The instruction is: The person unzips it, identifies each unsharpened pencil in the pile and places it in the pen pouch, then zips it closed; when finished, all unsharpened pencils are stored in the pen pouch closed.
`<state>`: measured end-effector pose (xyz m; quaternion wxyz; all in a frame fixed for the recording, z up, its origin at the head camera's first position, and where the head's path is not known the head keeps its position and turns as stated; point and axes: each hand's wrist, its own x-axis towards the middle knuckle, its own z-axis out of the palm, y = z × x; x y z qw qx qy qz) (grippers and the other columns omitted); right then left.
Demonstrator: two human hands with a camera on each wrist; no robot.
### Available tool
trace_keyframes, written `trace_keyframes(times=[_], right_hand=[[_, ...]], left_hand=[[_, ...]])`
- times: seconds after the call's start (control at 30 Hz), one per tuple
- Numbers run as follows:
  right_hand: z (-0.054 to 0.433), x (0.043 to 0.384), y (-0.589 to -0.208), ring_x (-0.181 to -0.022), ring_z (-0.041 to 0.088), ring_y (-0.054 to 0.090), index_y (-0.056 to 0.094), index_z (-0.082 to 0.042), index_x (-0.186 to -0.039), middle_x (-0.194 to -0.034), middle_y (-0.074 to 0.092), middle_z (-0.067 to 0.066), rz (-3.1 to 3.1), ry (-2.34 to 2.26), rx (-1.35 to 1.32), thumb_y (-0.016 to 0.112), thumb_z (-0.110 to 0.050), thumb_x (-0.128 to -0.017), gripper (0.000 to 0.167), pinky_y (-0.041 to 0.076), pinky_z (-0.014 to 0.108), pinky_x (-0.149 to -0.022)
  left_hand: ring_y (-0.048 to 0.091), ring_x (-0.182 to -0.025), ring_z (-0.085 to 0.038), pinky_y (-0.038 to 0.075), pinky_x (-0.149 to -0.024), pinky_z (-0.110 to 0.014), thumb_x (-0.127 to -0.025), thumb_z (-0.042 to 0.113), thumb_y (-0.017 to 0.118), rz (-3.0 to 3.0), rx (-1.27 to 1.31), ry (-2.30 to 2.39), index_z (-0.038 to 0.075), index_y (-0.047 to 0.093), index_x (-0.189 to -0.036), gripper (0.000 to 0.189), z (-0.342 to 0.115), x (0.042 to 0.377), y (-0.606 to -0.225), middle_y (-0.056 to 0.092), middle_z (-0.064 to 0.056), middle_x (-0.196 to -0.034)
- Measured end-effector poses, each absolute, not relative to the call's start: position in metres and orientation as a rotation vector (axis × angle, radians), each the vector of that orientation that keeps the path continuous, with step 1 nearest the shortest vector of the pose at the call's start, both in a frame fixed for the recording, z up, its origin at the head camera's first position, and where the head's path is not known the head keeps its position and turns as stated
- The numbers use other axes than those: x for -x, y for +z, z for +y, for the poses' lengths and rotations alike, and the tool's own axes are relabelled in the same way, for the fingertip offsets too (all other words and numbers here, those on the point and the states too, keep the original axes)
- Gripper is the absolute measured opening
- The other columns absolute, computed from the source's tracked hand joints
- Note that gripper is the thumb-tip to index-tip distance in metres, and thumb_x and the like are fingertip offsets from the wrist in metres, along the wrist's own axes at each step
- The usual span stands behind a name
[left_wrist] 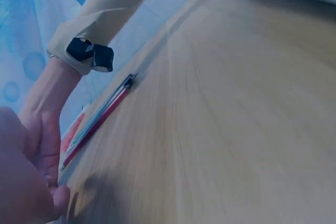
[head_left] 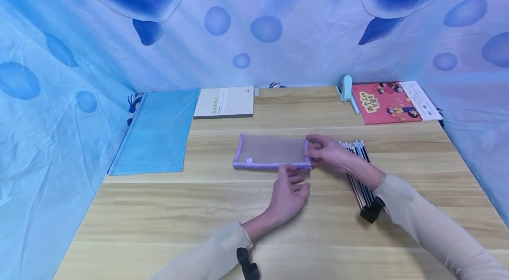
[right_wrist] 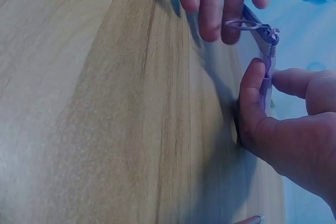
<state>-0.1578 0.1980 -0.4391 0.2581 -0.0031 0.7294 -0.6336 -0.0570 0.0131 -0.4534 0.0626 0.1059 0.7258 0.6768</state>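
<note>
A flat translucent zip pencil pouch (head_left: 274, 149) with purple edging is at the middle of the table. My right hand (head_left: 328, 152) pinches its right end between thumb and fingers, as the right wrist view also shows. By the pouch's front right corner is my left hand (head_left: 288, 196). Its fingers are extended and relaxed beside the zipper pull (right_wrist: 252, 25), a loop hanging from the corner; the loop appears to touch one finger. A bundle of pencils (head_left: 359, 196) lies under my right forearm, partly hidden by it.
At the back left lie a blue mesh zip folder (head_left: 159, 132) and a pale notebook (head_left: 224, 102). A light-blue stapler (head_left: 347, 88) and a red illustrated booklet (head_left: 385, 105) lie at the back right. A whale-print curtain (head_left: 238, 1) rises behind the wooden table (head_left: 159, 218).
</note>
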Motion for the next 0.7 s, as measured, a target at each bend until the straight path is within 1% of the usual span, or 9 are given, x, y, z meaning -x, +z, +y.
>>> trace_keyframes(times=[0.07,0.17,0.23,0.33,0.43,0.53,0.63,0.7], right_hand=[[0.198,0.158,-0.439,-0.091,0.024,0.062,0.025,0.006,-0.153,-0.112,0.053,0.021,1.970,-1.726,0.015,0.064,-0.001,-0.093,0.072,0.058,0.037,-0.084],[0.199,0.158,-0.438,-0.093,0.026,0.062,0.024,0.005,-0.153,-0.114,0.052,0.022,1.967,-1.721,0.018,0.064,-0.001,-0.093,0.072,0.058,0.037,-0.085],[0.199,0.158,-0.438,-0.094,0.026,0.062,0.024,0.004,-0.154,-0.115,0.050,0.022,1.973,-1.712,0.013,0.064,-0.002,-0.093,0.073,0.058,0.037,-0.086],[0.200,0.157,-0.439,-0.094,0.027,0.061,0.024,0.003,-0.154,-0.116,0.049,0.022,1.982,-1.702,0.013,0.063,-0.001,-0.093,0.073,0.058,0.037,-0.086],[0.200,0.157,-0.440,-0.093,0.026,0.061,0.023,0.004,-0.154,-0.114,0.049,0.021,1.980,-1.705,0.020,0.062,0.000,-0.093,0.073,0.058,0.037,-0.085],[0.200,0.157,-0.441,-0.092,0.026,0.061,0.022,0.004,-0.155,-0.113,0.048,0.021,1.969,-1.711,0.027,0.062,0.002,-0.093,0.074,0.058,0.037,-0.085],[0.200,0.157,-0.440,-0.092,0.026,0.061,0.022,0.003,-0.155,-0.113,0.048,0.021,1.976,-1.702,0.029,0.062,0.002,-0.093,0.074,0.058,0.037,-0.085],[0.200,0.158,-0.440,-0.093,0.027,0.061,0.022,0.003,-0.155,-0.114,0.048,0.021,1.986,-1.693,0.026,0.062,0.001,-0.093,0.073,0.058,0.037,-0.085]], left_hand=[[0.066,-0.103,-0.032,0.057,-0.086,-0.029,-0.085,-0.004,0.065,2.111,-0.290,2.119,-0.004,0.039,-0.124,0.046,0.017,0.058,-0.451,0.059,-0.022,-0.119],[0.068,-0.091,-0.023,0.059,-0.078,-0.028,-0.082,-0.006,0.068,2.107,-0.272,2.142,-0.003,0.040,-0.124,0.051,0.021,0.060,-0.447,0.062,-0.021,-0.111],[0.068,-0.083,-0.016,0.059,-0.072,-0.026,-0.080,-0.006,0.072,2.197,-0.295,2.089,-0.002,0.042,-0.126,0.055,0.022,0.061,-0.445,0.064,-0.019,-0.105],[0.065,-0.074,-0.008,0.057,-0.067,-0.021,-0.078,-0.006,0.076,2.380,-0.363,1.950,-0.001,0.043,-0.128,0.060,0.023,0.064,-0.442,0.064,-0.016,-0.097],[0.062,-0.069,-0.005,0.055,-0.064,-0.017,-0.077,-0.005,0.079,2.588,-0.457,1.771,-0.001,0.047,-0.127,0.060,0.022,0.066,-0.442,0.065,-0.012,-0.092],[0.060,-0.066,-0.003,0.052,-0.064,-0.016,-0.076,-0.003,0.079,2.751,-0.557,1.616,-0.002,0.051,-0.125,0.057,0.020,0.066,-0.443,0.064,-0.009,-0.091],[0.060,-0.065,-0.002,0.051,-0.064,-0.015,-0.075,-0.002,0.079,2.863,-0.640,1.529,-0.003,0.054,-0.121,0.052,0.017,0.067,-0.444,0.063,-0.008,-0.090],[0.060,-0.066,-0.004,0.050,-0.063,-0.015,-0.075,-0.001,0.078,2.932,-0.673,1.476,-0.002,0.056,-0.119,0.050,0.016,0.068,-0.444,0.062,-0.006,-0.089]])
